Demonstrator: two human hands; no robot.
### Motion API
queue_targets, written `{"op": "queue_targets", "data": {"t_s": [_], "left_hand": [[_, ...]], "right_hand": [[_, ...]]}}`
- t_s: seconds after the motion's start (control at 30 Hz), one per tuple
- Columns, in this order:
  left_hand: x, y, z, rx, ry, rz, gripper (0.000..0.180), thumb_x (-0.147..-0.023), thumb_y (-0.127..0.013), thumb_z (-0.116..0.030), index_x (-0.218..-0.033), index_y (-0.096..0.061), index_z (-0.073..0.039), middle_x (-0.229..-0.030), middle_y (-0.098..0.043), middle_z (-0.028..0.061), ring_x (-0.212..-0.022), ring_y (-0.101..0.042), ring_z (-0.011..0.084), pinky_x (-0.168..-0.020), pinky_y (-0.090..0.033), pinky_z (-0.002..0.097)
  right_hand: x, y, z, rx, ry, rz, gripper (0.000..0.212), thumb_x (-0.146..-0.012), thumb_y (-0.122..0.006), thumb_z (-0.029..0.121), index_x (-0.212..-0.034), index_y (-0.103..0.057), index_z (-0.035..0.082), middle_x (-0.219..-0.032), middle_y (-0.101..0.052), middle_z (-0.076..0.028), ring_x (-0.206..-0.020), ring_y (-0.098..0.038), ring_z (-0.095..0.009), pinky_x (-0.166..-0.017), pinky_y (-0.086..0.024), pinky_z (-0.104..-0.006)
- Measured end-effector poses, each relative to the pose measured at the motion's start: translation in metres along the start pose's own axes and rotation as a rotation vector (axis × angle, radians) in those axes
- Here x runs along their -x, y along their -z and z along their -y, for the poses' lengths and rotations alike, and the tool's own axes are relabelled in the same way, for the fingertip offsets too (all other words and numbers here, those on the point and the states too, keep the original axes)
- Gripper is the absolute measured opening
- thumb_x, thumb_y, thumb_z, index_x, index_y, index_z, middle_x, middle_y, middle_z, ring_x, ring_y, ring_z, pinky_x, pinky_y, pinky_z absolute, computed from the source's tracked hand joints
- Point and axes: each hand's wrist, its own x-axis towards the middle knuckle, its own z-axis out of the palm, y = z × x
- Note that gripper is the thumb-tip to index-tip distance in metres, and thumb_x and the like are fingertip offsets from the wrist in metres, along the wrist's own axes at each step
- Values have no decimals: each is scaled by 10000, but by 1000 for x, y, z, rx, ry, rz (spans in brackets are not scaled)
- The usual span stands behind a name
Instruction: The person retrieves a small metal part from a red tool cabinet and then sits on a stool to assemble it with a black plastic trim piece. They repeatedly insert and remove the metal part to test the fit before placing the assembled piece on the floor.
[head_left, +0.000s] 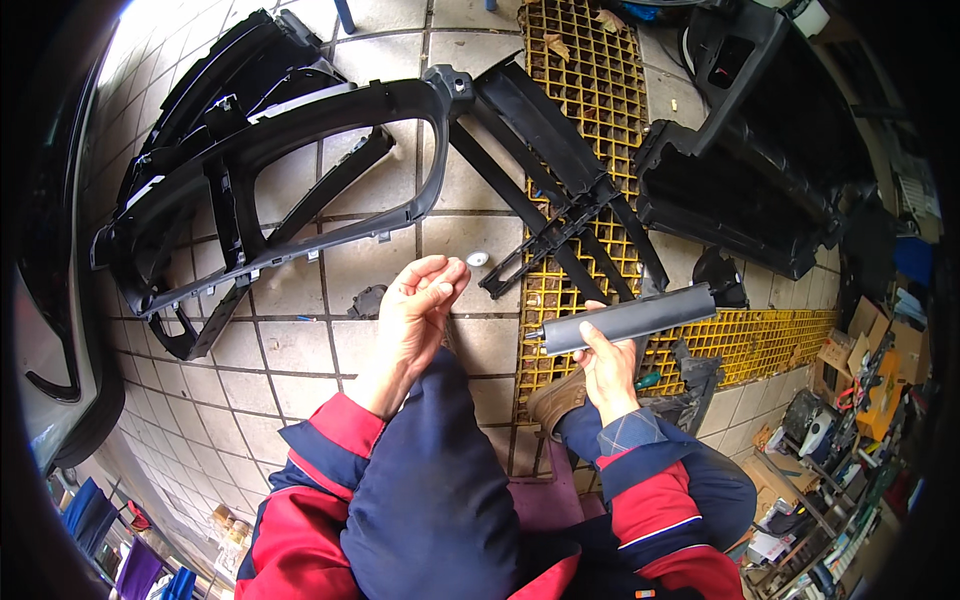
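Observation:
My right hand (608,370) grips a long dark-grey plastic trim piece (640,318) with a small pin at its left end. The thumb lies over its face and the fingers are behind it. Above my left knee, my left hand (418,310) is closed, palm up, with fingertips and thumb pressed together. Whatever is in that pinch, if anything, is too small to make out. A small white round disc (477,258) shows just beyond the left fingertips. On the tiles beside that hand lies a small black plastic part (367,301).
A large black car dashboard frame (335,105) lies at left, with crossed black plastic parts (540,130) beside it. Another large black panel (745,190) is at right. Yellow floor grating (600,60) crosses the tiles. A car (50,300) stands far left; tools and boxes (840,400) crowd the right.

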Motion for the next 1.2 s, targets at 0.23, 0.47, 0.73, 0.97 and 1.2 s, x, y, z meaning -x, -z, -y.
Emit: {"op": "queue_targets", "data": {"t_s": [0.23, 0.47, 0.73, 0.97, 1.2], "left_hand": [[-2, -1, 3, -76, -19, -48, 271, -931, -780, 67, -1183, -701, 7, -1152, -788, 158, -1126, -768, 284, -1105, -598, 421], [-35, 33, 16, -929, -74, -188, 150, -933, -828, 10, -1031, -717, -14, -1022, -780, 91, -853, -747, 174, -828, -613, 321], [-87, 71, 59, -1798, -592, 77, 515, -780, -890, -123, -1252, -686, -134, -1205, -675, 122, -1149, -630, 377, -984, -508, 488], [-98, 76, 68, -1738, -651, 64, 317, -792, -874, -91, -1083, -751, -99, -1083, -729, 134, -1039, -688, 402, -902, -558, 484], [-101, 75, 71, -1694, -625, 61, 288, -793, -876, -143, -1065, -780, -133, -1045, -734, 91, -1051, -672, 351, -950, -496, 460]], "right_hand": [[-1, 1, -1, -21, -10, -10, 391, -1007, -746, 35, -1385, -644, 45, -1117, -701, -51, -853, -685, -116, -627, -557, -240], [0, 0, -2, -16, -8, 1, 387, -1007, -753, 42, -1381, -651, 44, -1106, -707, -50, -844, -694, -115, -619, -568, -235], [0, 0, -2, -40, -13, -27, 384, -1006, -753, 40, -1375, -648, 49, -1106, -705, -44, -851, -698, -120, -616, -566, -233], [-1, 8, -5, -26, 0, -25, 390, -1004, -757, 54, -1376, -639, 36, -1120, -696, -59, -849, -695, -132, -611, -567, -255], [-6, 21, -6, -45, 17, -32, 393, -1007, -751, 50, -1382, -635, 23, -1115, -691, -67, -834, -684, -135, -613, -567, -258]]}}
